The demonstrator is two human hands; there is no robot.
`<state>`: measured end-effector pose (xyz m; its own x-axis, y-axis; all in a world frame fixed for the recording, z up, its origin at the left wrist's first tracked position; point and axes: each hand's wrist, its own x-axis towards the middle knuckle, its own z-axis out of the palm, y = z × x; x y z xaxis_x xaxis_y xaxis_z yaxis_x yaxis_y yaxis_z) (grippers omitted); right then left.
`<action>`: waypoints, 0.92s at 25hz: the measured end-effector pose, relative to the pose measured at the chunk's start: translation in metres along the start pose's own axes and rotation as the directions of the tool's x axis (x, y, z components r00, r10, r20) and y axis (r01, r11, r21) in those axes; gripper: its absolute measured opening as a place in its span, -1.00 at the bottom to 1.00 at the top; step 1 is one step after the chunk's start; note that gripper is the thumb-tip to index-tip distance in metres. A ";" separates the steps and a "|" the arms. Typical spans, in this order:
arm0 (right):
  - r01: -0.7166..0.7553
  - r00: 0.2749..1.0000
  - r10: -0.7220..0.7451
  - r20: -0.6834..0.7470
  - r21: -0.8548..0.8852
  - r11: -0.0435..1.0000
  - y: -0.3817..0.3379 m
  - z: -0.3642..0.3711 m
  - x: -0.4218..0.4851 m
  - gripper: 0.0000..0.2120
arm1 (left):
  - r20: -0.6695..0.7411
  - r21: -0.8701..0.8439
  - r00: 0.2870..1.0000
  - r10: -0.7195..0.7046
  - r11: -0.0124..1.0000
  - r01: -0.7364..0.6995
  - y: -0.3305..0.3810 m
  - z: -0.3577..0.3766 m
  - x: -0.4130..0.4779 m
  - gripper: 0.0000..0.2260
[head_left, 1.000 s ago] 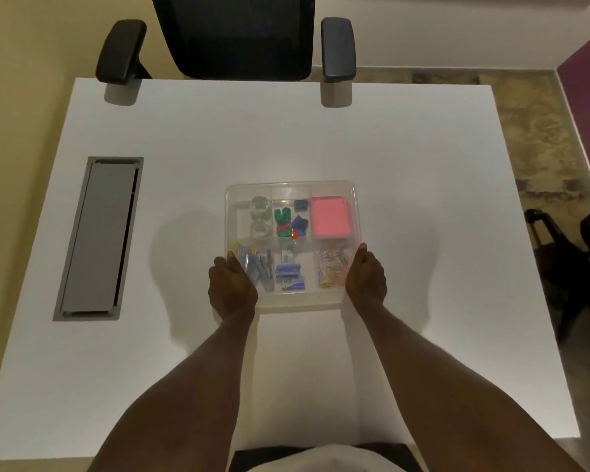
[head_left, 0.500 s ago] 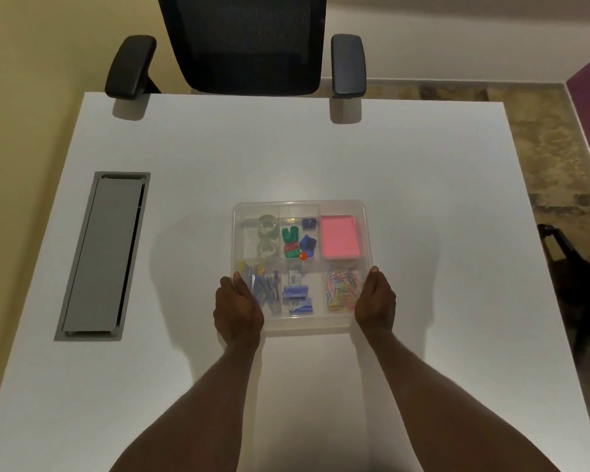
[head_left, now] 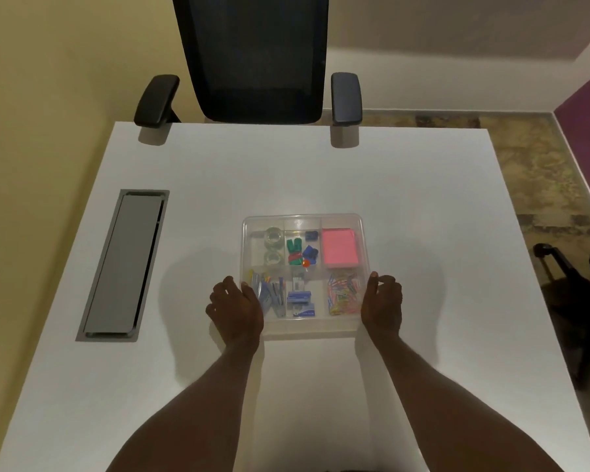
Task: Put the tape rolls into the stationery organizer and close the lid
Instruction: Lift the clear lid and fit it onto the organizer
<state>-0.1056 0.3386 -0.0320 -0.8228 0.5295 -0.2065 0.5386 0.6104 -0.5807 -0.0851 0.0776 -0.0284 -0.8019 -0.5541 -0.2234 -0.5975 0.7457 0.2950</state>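
Observation:
The clear stationery organizer lies on the middle of the white table, its transparent lid resting flat on top. Two clear tape rolls sit one behind the other in its far-left compartment. My left hand rests at the near-left corner, fingers spread, its thumb side touching the box edge. At the near-right side, my right hand has loosely curled fingers, with only the thumb tip at the rim. Neither hand holds anything.
Other compartments hold a pink note pad, coloured clips, staple boxes and paper clips. A grey cable hatch is set into the table on the left. A black office chair stands at the far edge.
Both hands have slid off the lid's near corners outward to the box sides, and their fingers have loosened. The view has tilted up a little; the organizer has stayed put.

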 end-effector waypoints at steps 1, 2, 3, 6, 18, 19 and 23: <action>0.120 0.990 -0.126 -0.060 -0.095 0.988 -0.003 -0.005 -0.005 -0.67 | -0.039 0.038 0.997 0.064 0.997 -0.062 0.001 -0.004 -0.005 -0.59; 0.242 0.963 -0.260 -0.076 -0.187 0.952 -0.005 -0.008 -0.011 -0.66 | -0.083 0.066 0.983 0.163 0.985 -0.158 0.001 -0.007 -0.012 -0.57; 0.352 0.925 -0.376 -0.059 -0.242 0.904 -0.009 -0.010 -0.017 -0.62 | -0.111 0.084 0.953 0.281 0.958 -0.273 0.003 -0.009 -0.018 -0.56; 0.611 0.791 -0.599 0.122 -0.212 0.763 -0.019 -0.007 -0.040 -0.43 | 0.020 0.054 0.828 0.560 0.827 -0.560 0.012 -0.009 -0.034 -0.46; 0.750 0.643 -0.596 0.481 -0.236 0.618 -0.009 0.000 -0.078 -0.44 | 0.436 0.140 0.683 0.586 0.706 -0.695 0.020 0.005 -0.055 -0.33; 0.750 0.647 -0.605 0.464 -0.245 0.615 -0.012 0.000 -0.076 -0.46 | 0.438 0.128 0.686 0.581 0.715 -0.687 0.022 0.006 -0.053 -0.33; 0.734 0.660 -0.577 0.482 -0.251 0.631 -0.029 0.004 -0.064 -0.46 | 0.437 0.114 0.698 0.567 0.735 -0.668 0.030 0.004 -0.039 -0.33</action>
<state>-0.0692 0.2851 -0.0052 -0.9409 -0.2865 -0.1805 -0.2191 0.9215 -0.3206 -0.0724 0.1232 -0.0147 -0.8972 0.1974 -0.3951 0.0970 0.9608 0.2598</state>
